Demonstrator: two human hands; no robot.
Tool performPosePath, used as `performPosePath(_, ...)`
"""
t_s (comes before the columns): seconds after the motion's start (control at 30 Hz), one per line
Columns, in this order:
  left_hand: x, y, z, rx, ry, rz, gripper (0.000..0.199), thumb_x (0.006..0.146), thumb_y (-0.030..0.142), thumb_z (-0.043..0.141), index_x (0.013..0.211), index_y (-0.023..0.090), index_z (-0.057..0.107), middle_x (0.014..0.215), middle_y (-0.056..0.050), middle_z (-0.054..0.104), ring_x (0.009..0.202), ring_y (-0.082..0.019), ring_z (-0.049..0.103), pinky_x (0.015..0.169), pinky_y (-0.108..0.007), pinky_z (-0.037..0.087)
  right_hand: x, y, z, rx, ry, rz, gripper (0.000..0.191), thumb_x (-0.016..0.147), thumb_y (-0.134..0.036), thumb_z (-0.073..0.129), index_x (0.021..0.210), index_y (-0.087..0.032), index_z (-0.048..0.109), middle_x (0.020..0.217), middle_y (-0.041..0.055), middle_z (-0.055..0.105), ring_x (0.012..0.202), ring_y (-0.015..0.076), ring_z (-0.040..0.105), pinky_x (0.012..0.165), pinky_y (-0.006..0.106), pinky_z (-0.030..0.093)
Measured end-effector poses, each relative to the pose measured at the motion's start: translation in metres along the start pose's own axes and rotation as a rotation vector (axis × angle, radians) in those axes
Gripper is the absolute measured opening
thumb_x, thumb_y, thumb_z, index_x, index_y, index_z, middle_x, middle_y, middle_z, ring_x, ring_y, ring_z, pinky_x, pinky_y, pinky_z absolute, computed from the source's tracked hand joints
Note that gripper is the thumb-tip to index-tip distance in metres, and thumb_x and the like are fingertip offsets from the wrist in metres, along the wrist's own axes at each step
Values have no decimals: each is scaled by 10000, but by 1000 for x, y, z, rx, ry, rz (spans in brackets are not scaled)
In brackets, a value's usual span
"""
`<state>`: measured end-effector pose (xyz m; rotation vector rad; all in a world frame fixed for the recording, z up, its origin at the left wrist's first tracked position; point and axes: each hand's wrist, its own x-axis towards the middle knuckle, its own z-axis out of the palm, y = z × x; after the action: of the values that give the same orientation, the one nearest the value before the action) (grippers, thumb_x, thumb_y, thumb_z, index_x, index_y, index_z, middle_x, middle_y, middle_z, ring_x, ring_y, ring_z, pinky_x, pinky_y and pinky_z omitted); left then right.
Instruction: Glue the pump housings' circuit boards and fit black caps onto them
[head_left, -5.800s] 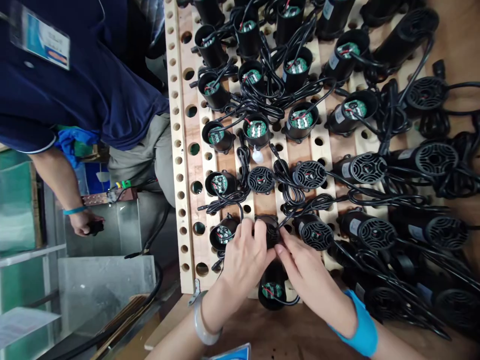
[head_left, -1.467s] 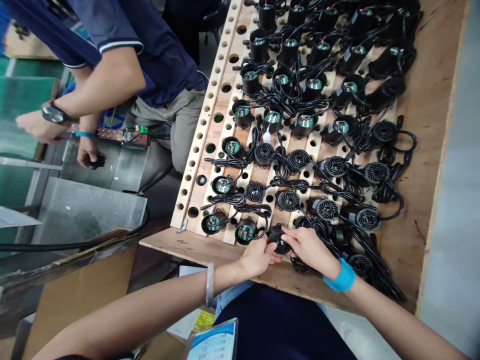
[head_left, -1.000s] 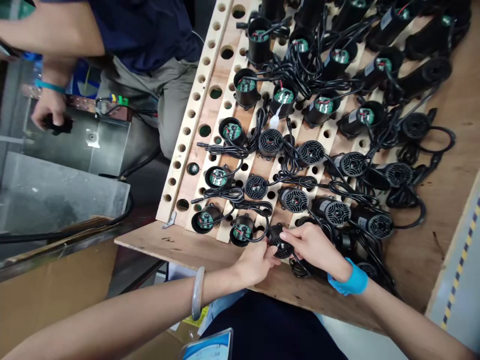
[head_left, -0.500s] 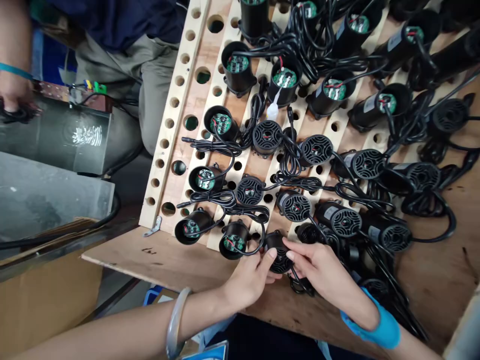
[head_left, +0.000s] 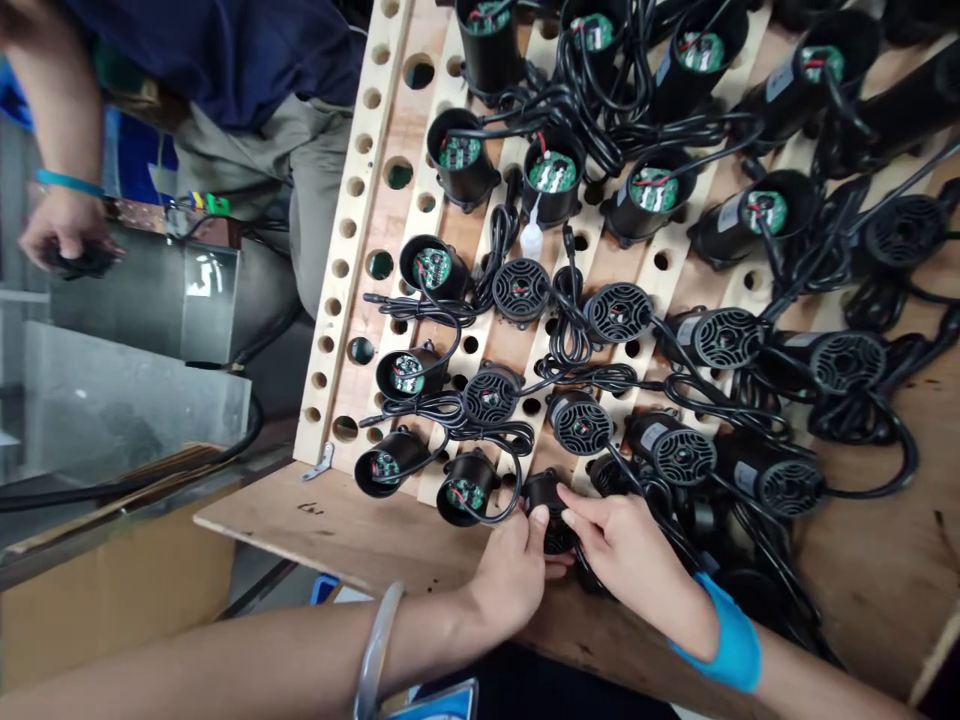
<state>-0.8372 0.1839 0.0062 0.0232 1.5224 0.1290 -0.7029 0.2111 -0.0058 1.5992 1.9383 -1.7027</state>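
At the near edge of the wooden rack, both my hands grip one black cylindrical housing (head_left: 545,491). Its slotted grille cap (head_left: 557,538) faces down toward me, partly covered by my fingers. My left hand (head_left: 514,570) wraps the near left side, thumb on the cap's rim. My right hand (head_left: 619,540) closes on the right side, index finger and thumb pressed against the housing. Just to the left stands an uncapped housing (head_left: 466,487) showing a green circuit board. Behind my hands is a capped housing (head_left: 581,422) with a black cable.
The rack (head_left: 319,380) bears rows of black housings, some uncapped, with coiled cables (head_left: 574,335) between them. A small white-tipped bottle (head_left: 531,238) leans at one uncapped housing. At left, a co-worker's hand (head_left: 71,230) holds something dark above a metal box (head_left: 139,290).
The housing between my hands now leans more toward me, its grille less visible. The view has shifted slightly. The co-worker's hand has come further into view.
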Motion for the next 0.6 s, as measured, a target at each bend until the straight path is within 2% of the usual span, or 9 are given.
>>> performPosePath(0.1, 1, -3, 1, 82, 21, 66, 196, 980, 239, 322, 1058, 121, 457, 1094, -165, 642, 731, -200, 705, 672, -318, 584, 2, -2, 2, -2, 3, -10, 391, 871, -171, 401, 1133, -102, 683, 871, 124, 748, 632, 209, 690, 584, 290, 525)
performPosePath(0.23, -1, -6, 3, 12, 64, 81, 174, 973, 243, 348, 1071, 137, 446, 1044, -134, 647, 675, -186, 698, 665, -324, 579, 1, -1, 0, 33, 18, -30, 381, 883, -152, 407, 1158, -137, 671, 989, 123, 733, 759, 211, 713, 683, 281, 544)
performPosePath(0.43, 0, -11, -7, -149, -19, 77, 144, 959, 276, 425, 1021, 153, 471, 870, -68, 683, 658, -177, 697, 653, -299, 556, -16, 14, -11, 23, -138, -100, 466, 874, -160, 417, 1323, -102, 530, 1004, 119, 730, 879, 226, 697, 702, 291, 555)
performPosePath(0.53, 2, -10, -12, -148, -51, 58, 149, 959, 288, 432, 980, 143, 455, 821, -85, 693, 676, -203, 708, 657, -315, 553, -27, 23, -9, 80, -56, -164, 436, 876, -163, 410, 1276, -151, 582, 1043, 95, 724, 892, 203, 698, 730, 269, 557)
performPosePath(0.6, 2, -8, -14, -126, -68, 57, 148, 961, 288, 428, 965, 141, 451, 818, -91, 695, 677, -209, 712, 656, -321, 557, -32, 27, -4, 99, 19, -186, 404, 887, -181, 420, 1242, -187, 614, 1021, 76, 731, 834, 187, 705, 704, 258, 557)
